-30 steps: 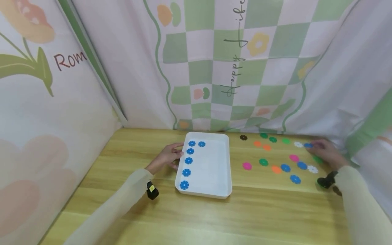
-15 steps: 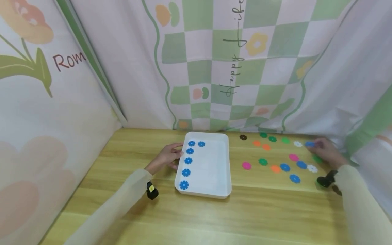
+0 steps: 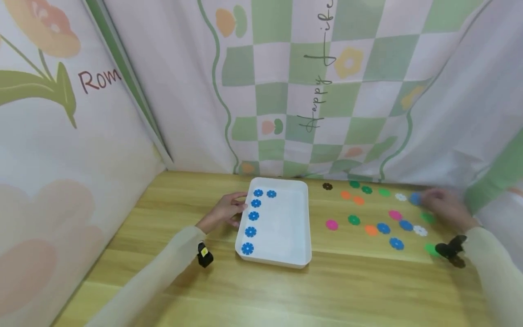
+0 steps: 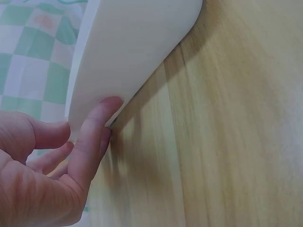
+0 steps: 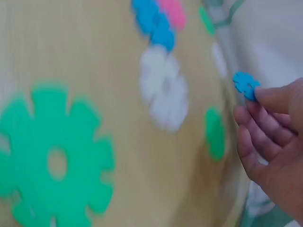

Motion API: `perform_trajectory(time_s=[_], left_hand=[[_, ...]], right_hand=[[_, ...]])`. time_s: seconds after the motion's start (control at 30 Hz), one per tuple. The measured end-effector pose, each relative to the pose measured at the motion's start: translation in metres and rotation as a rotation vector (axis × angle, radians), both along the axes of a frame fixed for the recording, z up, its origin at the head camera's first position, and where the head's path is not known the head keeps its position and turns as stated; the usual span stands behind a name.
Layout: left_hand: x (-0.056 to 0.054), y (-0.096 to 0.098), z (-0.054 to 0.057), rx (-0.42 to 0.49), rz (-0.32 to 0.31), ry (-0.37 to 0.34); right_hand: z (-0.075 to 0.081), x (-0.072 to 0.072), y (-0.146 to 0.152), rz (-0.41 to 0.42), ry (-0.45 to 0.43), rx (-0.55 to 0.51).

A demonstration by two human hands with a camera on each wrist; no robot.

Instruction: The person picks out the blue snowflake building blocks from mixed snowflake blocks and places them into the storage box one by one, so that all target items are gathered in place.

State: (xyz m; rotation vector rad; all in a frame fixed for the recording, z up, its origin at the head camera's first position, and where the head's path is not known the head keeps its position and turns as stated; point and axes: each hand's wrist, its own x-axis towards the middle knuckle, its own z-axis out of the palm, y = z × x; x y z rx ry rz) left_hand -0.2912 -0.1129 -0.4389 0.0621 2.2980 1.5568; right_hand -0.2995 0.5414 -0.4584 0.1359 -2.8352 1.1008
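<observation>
A white tray (image 3: 282,218) stands on the table with a column of blue plastic snowflake discs (image 3: 250,231) along its left side and one more beside the top one. My left hand (image 3: 224,210) touches the tray's left wall; in the left wrist view its fingers (image 4: 97,125) lie against the outer side, and the thumb is at the rim. At the far right, my right hand (image 3: 446,208) pinches a blue snowflake disc (image 5: 246,85) between thumb and fingers, above the table. Fingers of the right hand are blurred in the head view.
Loose snowflake discs in pink (image 3: 332,225), orange (image 3: 371,230), green, white, brown and blue lie scattered right of the tray. A light green disc (image 3: 431,249) is close to the right wrist. A patterned curtain (image 3: 286,91) hangs along the table's back edge.
My right hand has drawn the blue disc slightly rightward, away from the white disc, and a light green disc by the wrist now shows. The left hand keeps its place at the tray.
</observation>
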Motion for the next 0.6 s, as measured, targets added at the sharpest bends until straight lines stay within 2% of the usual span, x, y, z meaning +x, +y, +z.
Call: perform_trajectory(time_s=[0.13,0.23,0.27,0.37,0.47,0.53,0.6], left_hand=[[0.0,0.001,0.001,0.009,-0.001,-0.001],[0.0,0.001,0.002,0.012,-0.001,-0.003],[0.0,0.002,0.002,0.014,-0.002,-0.005],[0.0,0.002,0.001,0.012,0.001,-0.008],[-0.001,0.002,0.0,0.006,0.005,-0.003],[-0.001,0.001,0.0,0.012,0.007,0.002],[-0.001,0.0,0.001,0.019,0.014,0.008]], right_hand=[[0.018,0.003,-0.024,-0.079,0.031,-0.06],[0.028,0.004,-0.048,-0.086,0.004,-0.191],[0.031,0.003,-0.057,-0.078,-0.013,-0.267],[0.038,0.0,-0.088,-0.011,-0.065,-0.615],[0.043,-0.004,-0.121,0.059,-0.079,-0.878],[0.046,-0.005,-0.143,0.107,-0.102,-0.906],[0.048,-0.006,-0.166,0.137,-0.142,-0.85]])
